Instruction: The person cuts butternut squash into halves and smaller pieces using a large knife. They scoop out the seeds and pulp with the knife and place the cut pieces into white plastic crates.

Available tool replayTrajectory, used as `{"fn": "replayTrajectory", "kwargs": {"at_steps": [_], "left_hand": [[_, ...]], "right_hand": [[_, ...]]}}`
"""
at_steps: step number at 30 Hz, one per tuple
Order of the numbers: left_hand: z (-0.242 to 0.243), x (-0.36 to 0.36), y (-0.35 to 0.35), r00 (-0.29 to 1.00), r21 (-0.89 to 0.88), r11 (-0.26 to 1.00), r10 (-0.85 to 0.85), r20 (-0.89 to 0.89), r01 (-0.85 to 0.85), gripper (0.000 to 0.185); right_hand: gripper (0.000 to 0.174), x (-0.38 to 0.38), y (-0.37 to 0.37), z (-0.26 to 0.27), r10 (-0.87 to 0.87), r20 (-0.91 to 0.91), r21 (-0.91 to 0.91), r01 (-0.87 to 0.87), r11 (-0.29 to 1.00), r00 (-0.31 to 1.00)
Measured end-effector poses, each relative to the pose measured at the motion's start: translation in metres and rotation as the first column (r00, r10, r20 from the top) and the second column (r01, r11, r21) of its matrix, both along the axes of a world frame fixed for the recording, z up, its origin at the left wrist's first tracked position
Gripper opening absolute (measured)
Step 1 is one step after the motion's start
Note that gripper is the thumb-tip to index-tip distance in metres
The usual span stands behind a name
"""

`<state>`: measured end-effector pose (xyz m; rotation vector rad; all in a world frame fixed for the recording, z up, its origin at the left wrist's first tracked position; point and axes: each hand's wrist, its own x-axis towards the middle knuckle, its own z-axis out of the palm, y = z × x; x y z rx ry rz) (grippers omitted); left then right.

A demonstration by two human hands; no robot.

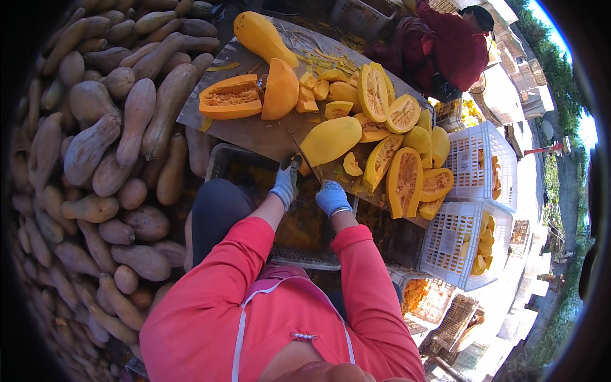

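Observation:
My gloved left hand [288, 180] rests against the near end of a peeled yellow squash [331, 138] on the work board [267, 136]. In my gloved right hand [332, 196] is a knife [308, 158], its narrow blade slanting up and left across the end of that squash. Beyond lie a squash half with a scooped-looking cavity [231, 98], an orange cut piece [280, 88] and a whole yellow squash [264, 36]. Several cut halves, seeds showing in some [405, 179], and smaller chunks [352, 164] crowd the board's right side.
Unpeeled squashes [138, 119] form a large heap at left. A dark crate [298, 258] sits below my hands. White plastic crates [448, 243] holding cut pieces stand at right. A person in dark red [444, 47] is beyond the board, near peelings [334, 62].

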<state>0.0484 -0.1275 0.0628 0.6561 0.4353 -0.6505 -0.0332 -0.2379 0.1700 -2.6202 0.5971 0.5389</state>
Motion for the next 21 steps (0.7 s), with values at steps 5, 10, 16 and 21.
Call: {"fn": "replayTrajectory", "kwargs": {"at_steps": [5, 10, 16, 21], "left_hand": [[0.008, -0.008, 0.034, 0.931, -0.242, 0.958, 0.058, -0.361, -0.154, 0.051], [0.03, -0.004, 0.058, 0.988, 0.009, 0.997, 0.081, -0.13, -0.08, 0.051], [0.115, -0.067, -0.019, 0.85, 0.021, 0.85, -0.527, 0.002, 0.527, 0.047], [0.275, -0.174, -0.17, 0.55, -0.278, 0.484, -0.795, 0.255, 0.83, 0.049]], "right_hand": [[0.035, -0.042, 0.003, 0.022, -0.066, 0.375, 0.129, 0.019, 0.991, 0.925], [0.036, -0.163, 0.051, 0.007, -0.484, 0.304, 0.353, 0.375, 0.857, 0.821], [0.02, -0.24, 0.11, -0.07, -0.905, -0.279, 0.844, 0.532, -0.072, 0.32], [0.017, -0.243, 0.104, -0.063, -0.913, -0.269, 0.877, 0.47, -0.1, 0.308]]}}
